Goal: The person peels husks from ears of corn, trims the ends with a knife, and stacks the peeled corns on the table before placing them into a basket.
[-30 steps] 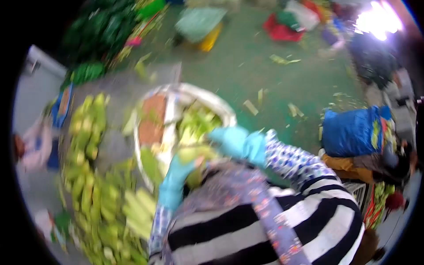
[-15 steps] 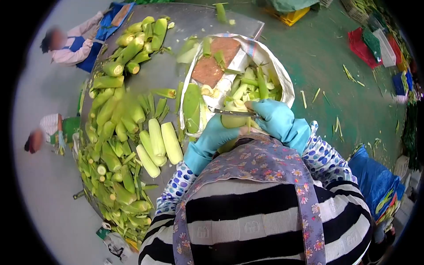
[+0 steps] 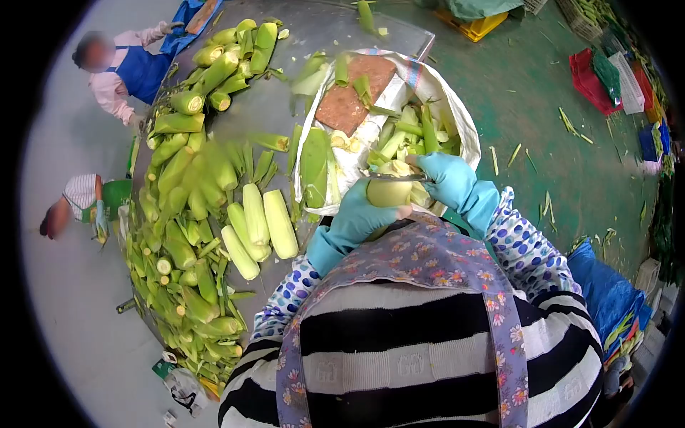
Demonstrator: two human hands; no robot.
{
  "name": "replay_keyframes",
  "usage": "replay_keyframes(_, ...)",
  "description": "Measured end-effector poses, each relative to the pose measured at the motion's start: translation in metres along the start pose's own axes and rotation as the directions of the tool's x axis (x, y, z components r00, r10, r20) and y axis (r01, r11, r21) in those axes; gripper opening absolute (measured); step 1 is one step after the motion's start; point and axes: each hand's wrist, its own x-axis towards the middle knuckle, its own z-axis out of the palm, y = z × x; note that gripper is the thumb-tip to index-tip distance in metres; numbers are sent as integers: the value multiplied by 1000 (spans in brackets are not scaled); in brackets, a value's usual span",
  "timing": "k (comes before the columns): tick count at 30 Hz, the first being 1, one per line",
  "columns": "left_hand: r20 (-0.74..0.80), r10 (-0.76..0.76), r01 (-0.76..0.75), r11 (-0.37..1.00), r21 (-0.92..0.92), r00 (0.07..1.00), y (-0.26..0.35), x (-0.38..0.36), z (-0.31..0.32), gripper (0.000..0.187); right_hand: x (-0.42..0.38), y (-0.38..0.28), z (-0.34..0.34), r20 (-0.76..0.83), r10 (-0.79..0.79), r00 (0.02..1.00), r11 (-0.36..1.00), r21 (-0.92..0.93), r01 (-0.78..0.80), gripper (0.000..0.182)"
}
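The gloved left hand (image 3: pixel 354 222) is gripping one corn ear (image 3: pixel 389 192); the right hand (image 3: pixel 449 180) is holding one knife (image 3: pixel 396 177) against it, three peeled ears (image 3: pixel 257 227) lying nearby.

Two gloved hands, left (image 3: pixel 354 222) and right (image 3: pixel 449 182); one knife (image 3: pixel 394 177); one held cob (image 3: pixel 389 192); three peeled cobs (image 3: pixel 255 227) side by side; one sack (image 3: pixel 457 118); one board (image 3: pixel 354 95); two co-workers (image 3: pixel 118 71).

a produce-processing floor: heaped corn cobs (image 3: pixel 193 178) on a steel table (image 3: pixel 285 100), aproned workers.
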Motion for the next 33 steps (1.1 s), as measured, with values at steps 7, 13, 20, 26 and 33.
replay_keyframes(7,130,104,-74,972,-222,986,18,-22,-11,65,-30,112,39,-6,675,738,605,577,-548,39)
replay_keyframes(13,123,86,-76,994,-82,989,52,-15,-22,79,-63,133,-11,138,785,603,479,481,-734,30)
replay_keyframes(20,405,665,-682,218,698,627,56,20,0,54,17,5,39,417,239,877,-450,848,-281,61)
replay_keyframes(26,-180,135,-168,968,-187,974,27,6,-19,62,29,-20,4,309,325,894,15,943,-332,61)
replay_keyframes(33,56,146,-129,964,-234,988,44,1,-9,64,17,-47,-22,153,268,951,490,828,-271,45)
